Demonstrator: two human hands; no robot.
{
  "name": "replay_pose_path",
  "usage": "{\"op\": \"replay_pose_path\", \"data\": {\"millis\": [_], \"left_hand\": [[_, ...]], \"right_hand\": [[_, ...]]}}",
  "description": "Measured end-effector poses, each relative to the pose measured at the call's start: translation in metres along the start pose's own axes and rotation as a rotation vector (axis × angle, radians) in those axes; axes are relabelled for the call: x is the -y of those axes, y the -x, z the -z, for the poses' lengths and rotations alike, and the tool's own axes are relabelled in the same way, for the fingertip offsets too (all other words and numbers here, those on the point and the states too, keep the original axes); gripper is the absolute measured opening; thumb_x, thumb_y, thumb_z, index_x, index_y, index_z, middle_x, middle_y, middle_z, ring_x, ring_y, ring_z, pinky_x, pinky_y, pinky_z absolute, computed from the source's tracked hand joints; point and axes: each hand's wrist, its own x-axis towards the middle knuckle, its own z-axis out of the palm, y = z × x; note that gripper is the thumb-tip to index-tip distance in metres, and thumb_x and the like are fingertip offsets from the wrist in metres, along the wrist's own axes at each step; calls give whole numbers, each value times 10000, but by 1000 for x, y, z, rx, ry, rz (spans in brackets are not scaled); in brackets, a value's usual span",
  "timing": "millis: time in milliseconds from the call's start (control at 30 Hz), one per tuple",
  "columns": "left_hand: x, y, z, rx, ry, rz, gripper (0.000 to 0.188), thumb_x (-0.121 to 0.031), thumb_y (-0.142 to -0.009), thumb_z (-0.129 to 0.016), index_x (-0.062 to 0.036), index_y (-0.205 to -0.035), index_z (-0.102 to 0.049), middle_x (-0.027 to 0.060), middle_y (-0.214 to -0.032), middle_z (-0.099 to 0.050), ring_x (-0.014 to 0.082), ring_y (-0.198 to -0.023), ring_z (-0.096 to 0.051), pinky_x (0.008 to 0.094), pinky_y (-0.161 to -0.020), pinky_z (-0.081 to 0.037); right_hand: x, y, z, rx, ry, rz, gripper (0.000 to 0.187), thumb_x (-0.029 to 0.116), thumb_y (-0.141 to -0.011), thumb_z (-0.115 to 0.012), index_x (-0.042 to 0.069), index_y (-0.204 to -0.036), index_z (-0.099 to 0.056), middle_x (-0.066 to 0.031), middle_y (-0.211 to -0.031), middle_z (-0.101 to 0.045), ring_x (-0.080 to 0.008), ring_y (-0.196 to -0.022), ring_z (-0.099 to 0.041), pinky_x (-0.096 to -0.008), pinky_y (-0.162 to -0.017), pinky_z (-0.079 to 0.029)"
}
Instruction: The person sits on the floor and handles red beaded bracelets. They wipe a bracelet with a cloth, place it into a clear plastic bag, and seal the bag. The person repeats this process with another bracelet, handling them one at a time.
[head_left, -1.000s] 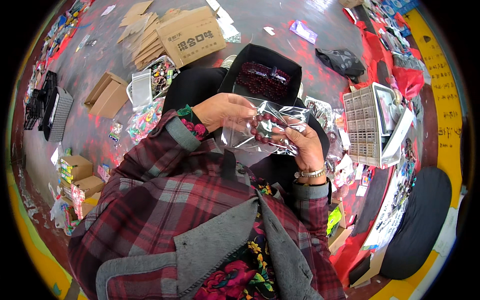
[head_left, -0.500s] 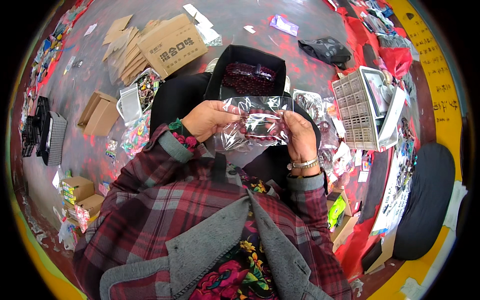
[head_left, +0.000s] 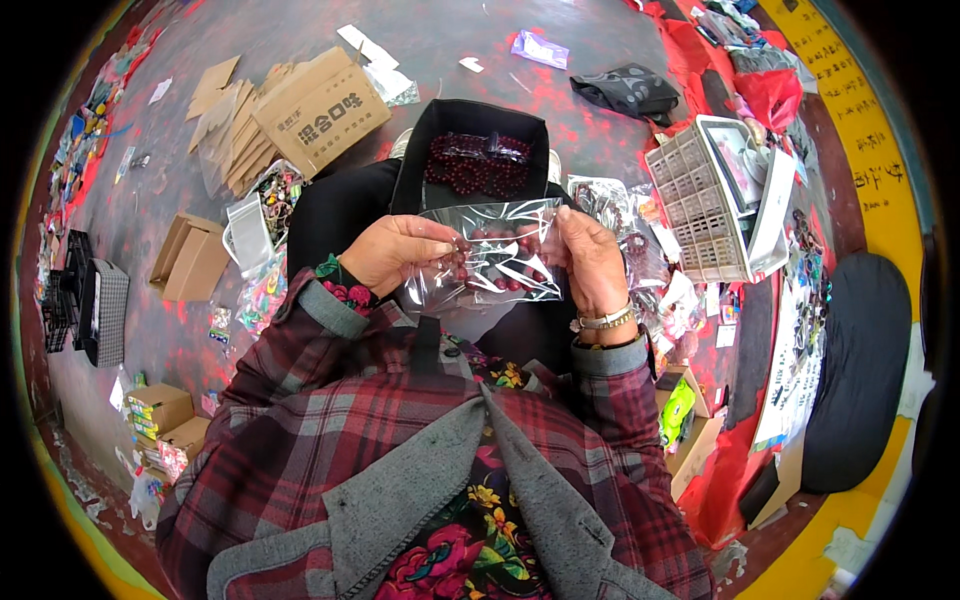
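A clear plastic bag is stretched between my two hands above my lap, with dark red beads showing inside it through the glare. My left hand pinches the bag's left side between thumb and fingers. At its upper right corner, my right hand grips the plastic, a metal bracelet on that wrist. Just beyond the bag, a black open box rests at my lap, holding more dark red bead strings in clear wrapping.
To the left stand flattened cardboard boxes, an open carton and a white basket of small items. A beige plastic crate sits at right beside bagged beads. A black bag lies on the floor ahead.
The bag has tilted, its right end now higher, and moved slightly left with my hands. The whole view has shifted a little; both hands still hold the plastic.
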Motion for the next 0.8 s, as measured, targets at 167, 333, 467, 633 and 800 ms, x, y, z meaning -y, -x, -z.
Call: {"op": "replay_pose_path", "data": {"millis": [167, 333, 467, 633, 800], "left_hand": [[4, 1, 9, 28, -37, 7, 196, -26, -798, -604, 41, -981, -599, 134, -956, -627, 187, -828, -624, 276, -721, -514], [2, 2, 3, -75, -71, 8, 218, -36, -801, -597, 40, -1006, -594, 156, -949, -629, 235, -828, -640, 309, -703, -545], [-3, 5, 2, -40, 22, 24, 211, -27, -808, -598, 46, -1005, -582, 145, -980, -617, 216, -865, -628, 316, -736, -536], [-3, 5, 4, -70, 58, -45, 217, -40, -812, -584, 40, -1014, -582, 157, -955, -626, 236, -831, -640, 314, -704, -545], [-3, 3, 12, -78, 39, -85, 232, -55, -824, -571, 50, -1030, -566, 162, -963, -623, 234, -856, -628, 306, -708, -531]], "right_hand": [[8, 3, -19, -108, 34, 51, 186, 154, -866, -574, -18, -813, -622, -53, -719, -633, -96, -572, -585, -211, -530, -476], [0, -2, -15, -122, 7, 112, 267, 219, -896, -526, -30, -854, -615, -84, -727, -637, -133, -602, -614, -204, -523, -484], [6, 1, -12, -55, -146, -38, 395, 341, -910, -486, -33, -997, -577, -98, -751, -636, -141, -607, -597, -227, -554, -483], [-6, 9, 5, 68, 92, -95, 335, 298, -903, -511, -22, -921, -606, -75, -759, -632, -104, -619, -581, -200, -540, -429], [-3, 13, 0, 76, 173, -103, 236, 238, -870, -573, 22, -780, -605, -77, -704, -647, -110, -560, -608, -177, -494, -429]]}}
